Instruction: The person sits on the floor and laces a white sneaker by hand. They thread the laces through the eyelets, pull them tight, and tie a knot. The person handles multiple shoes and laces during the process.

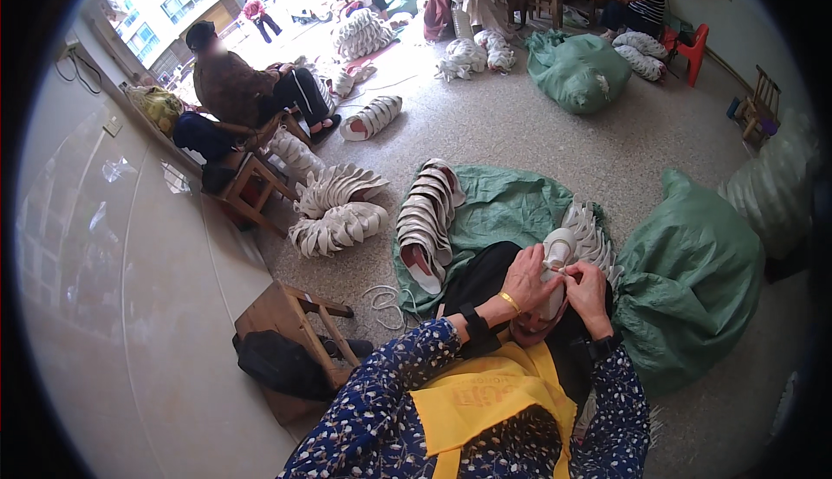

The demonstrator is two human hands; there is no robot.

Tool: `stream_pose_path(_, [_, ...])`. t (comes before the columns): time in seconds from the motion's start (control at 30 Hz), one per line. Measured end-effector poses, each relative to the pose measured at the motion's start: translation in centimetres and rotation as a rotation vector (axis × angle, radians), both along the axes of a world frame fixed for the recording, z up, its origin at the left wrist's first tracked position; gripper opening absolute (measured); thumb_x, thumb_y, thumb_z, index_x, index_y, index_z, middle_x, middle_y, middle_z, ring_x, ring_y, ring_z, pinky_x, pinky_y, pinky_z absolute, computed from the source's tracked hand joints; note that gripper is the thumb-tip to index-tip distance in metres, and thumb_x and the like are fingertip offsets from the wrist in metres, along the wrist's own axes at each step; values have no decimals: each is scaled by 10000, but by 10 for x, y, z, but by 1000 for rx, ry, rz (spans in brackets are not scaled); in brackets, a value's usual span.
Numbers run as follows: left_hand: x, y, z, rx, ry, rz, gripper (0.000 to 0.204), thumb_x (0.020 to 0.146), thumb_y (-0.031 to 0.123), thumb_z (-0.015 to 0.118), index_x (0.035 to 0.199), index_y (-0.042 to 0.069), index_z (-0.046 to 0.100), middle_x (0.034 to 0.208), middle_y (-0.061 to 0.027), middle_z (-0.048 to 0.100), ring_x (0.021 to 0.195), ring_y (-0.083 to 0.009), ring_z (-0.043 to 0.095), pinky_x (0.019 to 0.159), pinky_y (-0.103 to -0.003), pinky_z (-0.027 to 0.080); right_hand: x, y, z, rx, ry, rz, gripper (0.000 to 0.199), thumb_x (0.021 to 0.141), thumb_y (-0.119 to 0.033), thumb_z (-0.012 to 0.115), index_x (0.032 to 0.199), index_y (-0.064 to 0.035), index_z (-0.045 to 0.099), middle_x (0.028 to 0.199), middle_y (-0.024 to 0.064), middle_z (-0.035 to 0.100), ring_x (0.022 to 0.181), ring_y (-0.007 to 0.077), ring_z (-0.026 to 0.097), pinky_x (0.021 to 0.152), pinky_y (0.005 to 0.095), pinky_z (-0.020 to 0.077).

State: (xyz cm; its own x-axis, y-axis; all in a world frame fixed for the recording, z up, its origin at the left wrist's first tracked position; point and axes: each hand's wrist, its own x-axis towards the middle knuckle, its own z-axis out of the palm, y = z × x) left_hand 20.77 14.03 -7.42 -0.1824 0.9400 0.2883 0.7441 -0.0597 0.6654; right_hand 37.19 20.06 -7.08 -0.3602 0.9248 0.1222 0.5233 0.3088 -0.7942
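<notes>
A white shoe upper with a reddish inside rests over my lap, its rounded end pointing away from me. My left hand is closed on its left side, with fingers bent over the edge. From the right, my right hand pinches at the middle of the same piece, fingertips almost meeting those of the left. Any thread or small tool between the fingertips is too small to make out. Just beyond my right hand lies a row of nested white uppers. Another nested stack lies ahead to the left.
A green cloth sack is spread under the stacks; a full green sack stands at my right. On the left are a wooden stool, a white cord and more uppers. Several people sit farther off, near another green sack.
</notes>
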Motion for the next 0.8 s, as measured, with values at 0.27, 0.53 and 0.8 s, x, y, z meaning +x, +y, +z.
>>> stream_pose_path(0.27, [2, -1, 3, -41, -1, -7, 580, 824, 374, 753, 1165, -19, 498, 1049, -209, 561, 1013, -395, 562, 863, -470, 487, 2, -3, 10, -173, 147, -4, 81, 815, 75, 697, 873, 20, 703, 819, 75, 716, 756, 141, 714, 656, 295, 544])
stream_pose_path(0.53, [3, 0, 3, -4, 6, -2, 529, 833, 351, 736, 1131, -15, 497, 1031, -208, 552, 1002, -395, 555, 851, -469, 481, 0, -8, 25, 304, -117, 247, 112, 827, 34, 628, 913, 2, 692, 885, 153, 665, 862, 335, 683, 757, 413, 546])
stream_pose_path(0.8, [-8, 3, -4, -63, -56, -109, 452, 834, 278, 709, 1108, -4, 487, 1029, -207, 543, 992, -403, 547, 867, -480, 469, 3, -3, 18, 473, -420, 397, 70, 860, -15, 592, 927, -9, 613, 932, 163, 602, 919, 343, 652, 804, 412, 552])
